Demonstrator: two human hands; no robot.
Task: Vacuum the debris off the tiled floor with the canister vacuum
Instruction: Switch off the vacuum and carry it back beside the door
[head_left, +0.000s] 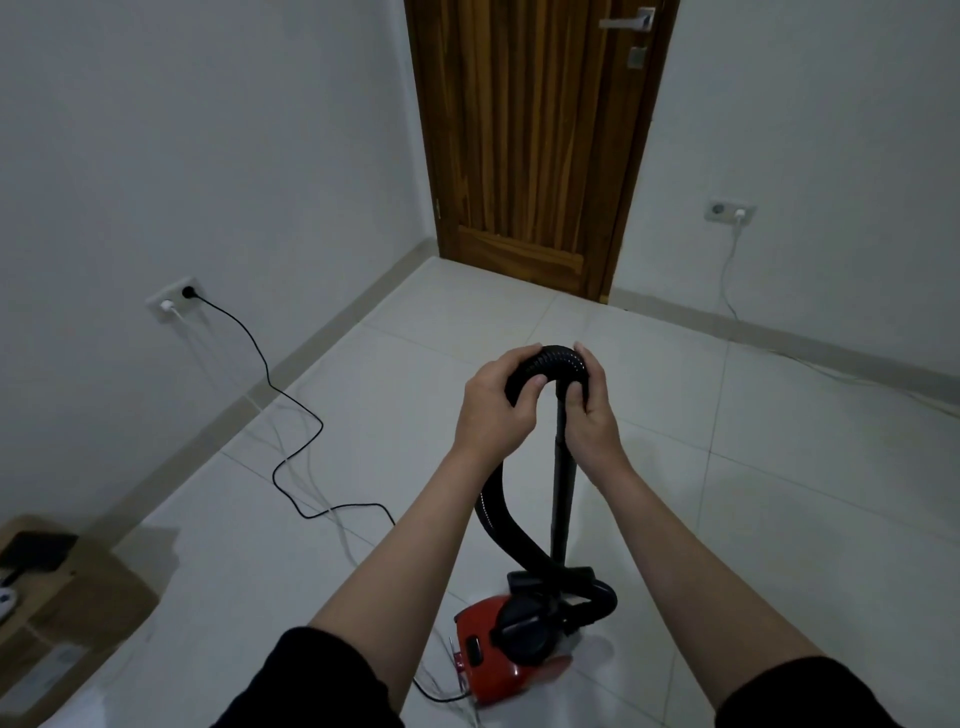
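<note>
A red and black canister vacuum (498, 644) sits on the white tiled floor (779, 493) directly below me. Its black ribbed hose (553, 359) arches up between my hands. My left hand (493, 405) grips the hose's left side. My right hand (592, 410) is closed around the top of the black wand (562, 499), which stands nearly upright. The hose loops down behind my left forearm to the canister. No debris shows on the tiles.
A black power cord (291, 431) runs from the wall socket (176, 300) across the floor to the vacuum. A cardboard box (67, 618) stands at the lower left. A wooden door (530, 140) is ahead; a white cable (732, 280) hangs from another socket on the right.
</note>
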